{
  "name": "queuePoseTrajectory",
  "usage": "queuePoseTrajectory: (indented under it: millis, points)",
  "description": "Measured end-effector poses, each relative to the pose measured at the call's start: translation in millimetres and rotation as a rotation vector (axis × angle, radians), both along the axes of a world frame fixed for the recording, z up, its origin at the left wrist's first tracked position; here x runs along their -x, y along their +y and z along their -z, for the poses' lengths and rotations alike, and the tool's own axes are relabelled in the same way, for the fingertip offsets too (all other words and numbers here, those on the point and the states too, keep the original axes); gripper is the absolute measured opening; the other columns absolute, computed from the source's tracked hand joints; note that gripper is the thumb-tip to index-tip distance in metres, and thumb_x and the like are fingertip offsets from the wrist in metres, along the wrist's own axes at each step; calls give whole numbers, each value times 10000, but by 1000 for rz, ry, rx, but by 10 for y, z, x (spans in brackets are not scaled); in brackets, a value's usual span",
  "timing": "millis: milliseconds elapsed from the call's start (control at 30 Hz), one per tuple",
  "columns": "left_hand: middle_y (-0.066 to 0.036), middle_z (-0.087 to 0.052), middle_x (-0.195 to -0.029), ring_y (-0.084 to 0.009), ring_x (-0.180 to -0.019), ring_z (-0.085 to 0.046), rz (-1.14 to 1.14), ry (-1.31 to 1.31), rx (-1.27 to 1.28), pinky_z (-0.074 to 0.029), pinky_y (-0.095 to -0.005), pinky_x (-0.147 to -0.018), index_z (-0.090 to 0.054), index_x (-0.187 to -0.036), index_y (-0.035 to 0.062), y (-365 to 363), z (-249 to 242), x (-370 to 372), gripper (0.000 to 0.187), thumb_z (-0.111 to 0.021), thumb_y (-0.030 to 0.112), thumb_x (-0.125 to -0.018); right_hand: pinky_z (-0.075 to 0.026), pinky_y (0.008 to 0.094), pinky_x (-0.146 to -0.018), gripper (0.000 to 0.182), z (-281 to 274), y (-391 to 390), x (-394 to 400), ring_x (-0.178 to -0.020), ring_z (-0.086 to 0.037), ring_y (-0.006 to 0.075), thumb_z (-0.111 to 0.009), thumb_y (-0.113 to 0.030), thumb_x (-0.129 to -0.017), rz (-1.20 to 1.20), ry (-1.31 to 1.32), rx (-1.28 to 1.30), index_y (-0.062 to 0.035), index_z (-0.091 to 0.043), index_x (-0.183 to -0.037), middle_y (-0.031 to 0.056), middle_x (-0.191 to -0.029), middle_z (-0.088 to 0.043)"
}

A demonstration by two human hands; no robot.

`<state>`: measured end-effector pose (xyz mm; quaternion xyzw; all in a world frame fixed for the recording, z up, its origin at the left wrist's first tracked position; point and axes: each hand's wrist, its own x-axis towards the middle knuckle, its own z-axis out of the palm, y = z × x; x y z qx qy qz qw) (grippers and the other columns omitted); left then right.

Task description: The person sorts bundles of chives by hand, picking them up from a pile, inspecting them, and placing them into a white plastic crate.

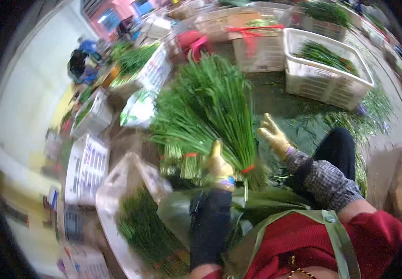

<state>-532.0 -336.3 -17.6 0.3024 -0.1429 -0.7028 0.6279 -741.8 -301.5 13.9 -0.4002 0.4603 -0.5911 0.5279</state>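
A large heap of long green chives (205,97) spreads out in front of me. At its near end, a bunch of chives (243,139) is tied with a red band (248,169). My left hand (219,165), in a pale yellow glove, is at the left side of this bunch with one digit stretched upward; its other fingers are blurred. On the right, apart from the bunch, my right hand (275,136) is open with its gloved fingers spread. More banded bunches (191,162) lie left of my left hand, their pale stalk ends toward me.
A white crate (105,204) holding chives stands at my near left. Another white crate (326,83) with greens is at the far right. A crate tied with red ribbon (257,51) and a red stool (198,44) stand behind the heap. Loose leaves (373,111) litter the floor.
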Motion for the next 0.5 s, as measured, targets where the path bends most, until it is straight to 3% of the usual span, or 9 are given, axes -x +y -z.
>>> queuePoseTrajectory:
  millis: [33, 133, 167, 233, 300, 367, 400, 433, 500]
  points:
    - [-104, -637, -1184, -301, -1017, -630, -27, -137, -13, -491, -470, -947, -557, -1226, 33, 232, -616, 116, 431, -654, 292, -896, -320, 342, -1113, 807, 75, -11, 28, -1330, -416, 215, -695, -232, -905, -94, 20, -104, -57, -216, -1531, 179, -1455, -435]
    - [-108, -656, -1117, -300, -921, -656, -91, 49, -43, -529, -486, -860, -577, -1188, 21, 88, -450, 120, 420, -614, 339, -916, -357, 357, -1087, 762, 233, -3, -129, -1284, -466, 220, -687, -330, -901, -574, 93, -135, -4, -316, -1482, 166, -1402, -489]
    - [-97, -656, -1109, -304, -907, -657, 147, 330, 17, -551, -492, -829, -587, -1177, 29, 212, -399, -170, 391, -631, 311, -909, -375, 377, -1074, 774, 233, 16, -229, -1268, -481, 226, -678, -399, -897, -658, 164, -124, 8, -344, -1465, 157, -1384, -503]
    - [-80, -662, -1085, -268, -901, -654, -246, -40, 1, -566, -471, -800, -596, -1175, 65, -5, -171, 135, 367, -708, 231, -867, -429, 368, -1018, 678, 280, 56, -218, -1156, -556, 222, -682, -375, -897, -671, 85, -184, 12, -431, -1393, 130, -1298, -570]
    - [-65, -644, -1121, -255, -948, -635, -242, 22, 170, -543, -466, -829, -564, -1204, 60, -36, -194, 116, 442, -752, 215, -835, -502, 382, -922, 628, 66, 121, -255, -1012, -628, 229, -667, -429, -890, -637, 48, -236, 13, -506, -1307, 112, -1182, -637]
    - [-100, -577, -1267, -262, -1052, -603, -187, -21, 5, -529, -440, -851, -363, -1423, 56, 53, -372, 159, 742, -764, 245, -827, -529, 412, -887, 674, 214, -28, -140, -989, -645, 261, -651, -508, -874, -655, -233, -467, -6, -517, -1303, 136, -1150, -652]
    - [-193, -373, -1474, -277, -1264, -446, -75, -143, -4, -415, -448, -1018, 144, -1535, 132, 92, -382, 91, 1226, -792, 385, -785, -545, 450, -861, 681, -159, 193, -371, -953, -659, 287, -638, -563, -860, -622, -426, -576, -35, -543, -1280, 148, -1099, -670]
    - [-190, -475, -1386, -273, -1138, -558, -115, -169, 12, -476, -405, -958, 136, -1530, 84, 98, -453, 87, 1173, -775, 292, -821, -545, 478, -861, 727, -127, 169, -379, -936, -660, 298, -657, -610, -823, -563, -466, -590, -58, -549, -1284, 153, -1100, -668]
    - [-230, -203, -1560, -321, -1377, -323, -153, -460, 66, -291, -403, -1124, 127, -1534, 89, 152, -591, 59, 1192, -776, 366, -807, -529, 470, -908, 643, -222, 70, -296, -1023, -636, 286, -603, -544, -898, -733, -688, -614, -54, -531, -1308, 147, -1175, -640]
